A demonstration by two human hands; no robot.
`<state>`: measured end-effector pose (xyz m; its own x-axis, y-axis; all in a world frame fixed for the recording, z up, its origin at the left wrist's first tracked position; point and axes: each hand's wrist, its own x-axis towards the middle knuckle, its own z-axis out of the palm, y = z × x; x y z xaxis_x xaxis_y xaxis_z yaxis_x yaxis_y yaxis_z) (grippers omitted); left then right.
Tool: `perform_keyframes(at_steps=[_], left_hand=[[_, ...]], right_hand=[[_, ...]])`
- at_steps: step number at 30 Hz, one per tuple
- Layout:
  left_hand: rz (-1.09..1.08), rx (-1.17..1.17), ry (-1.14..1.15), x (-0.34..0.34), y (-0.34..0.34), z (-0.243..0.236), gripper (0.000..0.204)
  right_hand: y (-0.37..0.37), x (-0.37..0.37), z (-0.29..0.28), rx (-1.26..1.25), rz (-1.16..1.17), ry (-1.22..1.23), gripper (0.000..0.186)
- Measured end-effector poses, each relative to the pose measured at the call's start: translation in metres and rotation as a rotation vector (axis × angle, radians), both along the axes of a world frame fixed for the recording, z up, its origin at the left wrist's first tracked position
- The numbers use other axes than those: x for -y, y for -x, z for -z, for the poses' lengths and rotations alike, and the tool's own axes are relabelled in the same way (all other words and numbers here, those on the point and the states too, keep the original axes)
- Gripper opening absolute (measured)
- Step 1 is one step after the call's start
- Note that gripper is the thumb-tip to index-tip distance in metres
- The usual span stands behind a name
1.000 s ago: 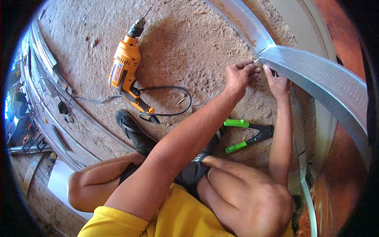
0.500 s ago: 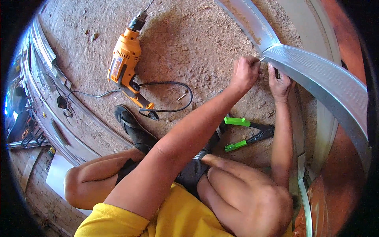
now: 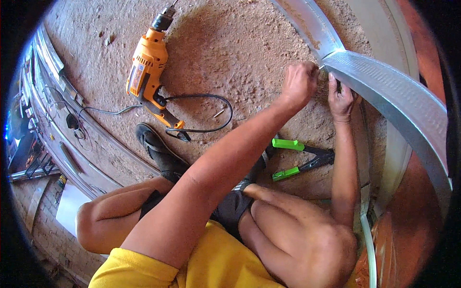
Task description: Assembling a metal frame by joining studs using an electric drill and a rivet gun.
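Observation:
My left hand (image 3: 301, 85) is closed, fingers pinched at the corner where two silvery metal channels meet. A thin shiny bit shows beside its fingertips, too small to name. Close by on the right, my right hand (image 3: 342, 102) has its thumb raised against the lower edge of the right-hand metal channel (image 3: 384, 86), its other fingers curled under that edge and partly hidden. The second metal channel (image 3: 312, 26) runs up and away to the left from the joint. Below my hands, a tool with two green handles (image 3: 289, 144) and a black body lies spread on the ground.
An orange power drill (image 3: 148, 67) with a bit in its chuck lies left on the rough ground, its black cord (image 3: 229, 108) looped around a small metal pin (image 3: 219, 113). Long metal strips (image 3: 57, 115) line the far left. A pale strip (image 3: 369, 249) lies beside my right knee.
Both hands stay at the corner joint, with the left fingers turned slightly. The view has shifted a little, so the drill sits somewhat higher and further left.

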<state>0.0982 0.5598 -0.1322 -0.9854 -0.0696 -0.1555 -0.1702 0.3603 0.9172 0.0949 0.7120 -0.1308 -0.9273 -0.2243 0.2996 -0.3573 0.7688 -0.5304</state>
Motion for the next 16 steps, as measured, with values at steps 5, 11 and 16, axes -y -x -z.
perform_keyframes(at_steps=[5, 11, 16], left_hand=[[0.019, 0.088, -0.058, 0.006, 0.007, -0.007, 0.012], [0.130, 0.072, 0.068, 0.007, 0.006, 0.001, 0.014], [0.100, 0.292, -0.219, 0.012, 0.008, 0.012, 0.019]], right_hand=[[0.002, 0.000, -0.003, -0.043, -0.013, -0.014, 0.017], [0.003, 0.005, -0.012, -0.014, -0.037, -0.059, 0.018], [0.002, -0.004, -0.001, 0.107, -0.049, 0.051, 0.020]])
